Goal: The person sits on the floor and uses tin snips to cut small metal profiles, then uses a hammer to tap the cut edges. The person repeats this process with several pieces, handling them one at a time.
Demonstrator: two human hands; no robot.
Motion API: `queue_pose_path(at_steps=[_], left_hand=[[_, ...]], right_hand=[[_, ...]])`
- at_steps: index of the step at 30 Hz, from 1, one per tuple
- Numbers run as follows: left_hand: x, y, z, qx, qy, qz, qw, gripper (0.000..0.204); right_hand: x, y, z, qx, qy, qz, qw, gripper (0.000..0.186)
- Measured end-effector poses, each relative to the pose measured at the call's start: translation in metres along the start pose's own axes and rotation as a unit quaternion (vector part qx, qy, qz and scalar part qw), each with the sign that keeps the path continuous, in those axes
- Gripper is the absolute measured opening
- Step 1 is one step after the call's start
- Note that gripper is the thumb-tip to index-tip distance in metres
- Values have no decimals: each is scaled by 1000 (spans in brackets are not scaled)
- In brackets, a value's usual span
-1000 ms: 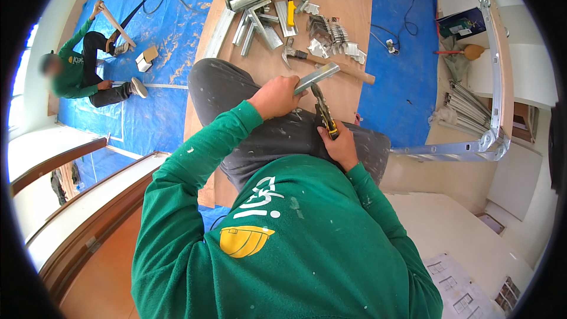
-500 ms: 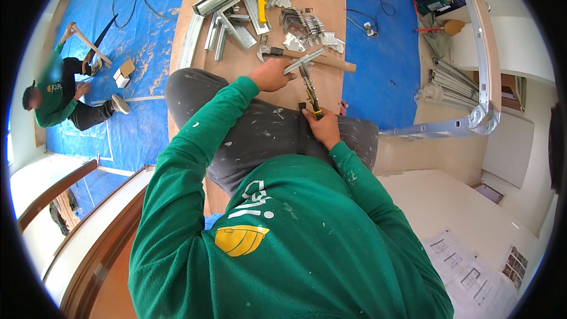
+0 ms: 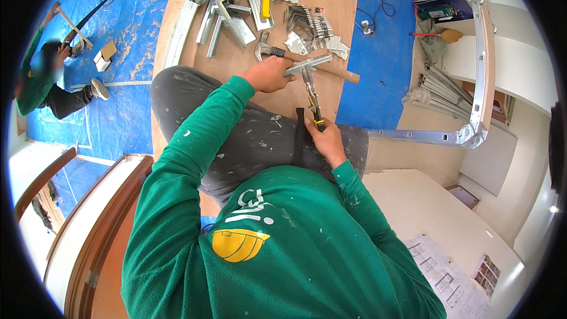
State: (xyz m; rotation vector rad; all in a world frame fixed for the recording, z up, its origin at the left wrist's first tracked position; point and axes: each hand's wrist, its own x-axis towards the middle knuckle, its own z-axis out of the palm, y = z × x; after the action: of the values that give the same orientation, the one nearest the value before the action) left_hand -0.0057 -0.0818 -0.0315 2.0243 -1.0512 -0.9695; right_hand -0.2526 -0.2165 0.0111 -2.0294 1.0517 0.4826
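My left hand (image 3: 269,74) grips one end of a short piece of metal channel (image 3: 308,64) and holds it level above the plywood board (image 3: 331,0). My right hand (image 3: 326,140) is closed on the yellow-and-black handles of tin snips (image 3: 311,95), whose jaws meet the channel from below. I sit on the board with my grey-trousered knees (image 3: 236,124) drawn up under both hands. A hammer with a wooden handle (image 3: 322,68) lies on the board just beyond the channel.
Cut metal profiles (image 3: 227,0) and a pile of small brackets (image 3: 310,23) lie on the board ahead. A blue tarp (image 3: 127,35) covers the floor, where another person (image 3: 41,82) in green sits at far left. A long metal track (image 3: 481,53) runs on the right.
The view has swung down and closer, so the hands sit lower in the picture. The snips have turned more upright under the channel. Both hands keep their grip.
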Motion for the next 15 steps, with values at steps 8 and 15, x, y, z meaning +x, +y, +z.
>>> queue_pose_path(at_steps=[8, 15], left_hand=[[-1, 4, -6, 21, -42, 42, 998, 32], [-3, 11, -4, 0, -75, 15, 997, 36]], right_hand=[[-17, -25, -27, -48, -12, 40, 998, 61], [-13, -3, -22, -13, -22, 60, 998, 59]])
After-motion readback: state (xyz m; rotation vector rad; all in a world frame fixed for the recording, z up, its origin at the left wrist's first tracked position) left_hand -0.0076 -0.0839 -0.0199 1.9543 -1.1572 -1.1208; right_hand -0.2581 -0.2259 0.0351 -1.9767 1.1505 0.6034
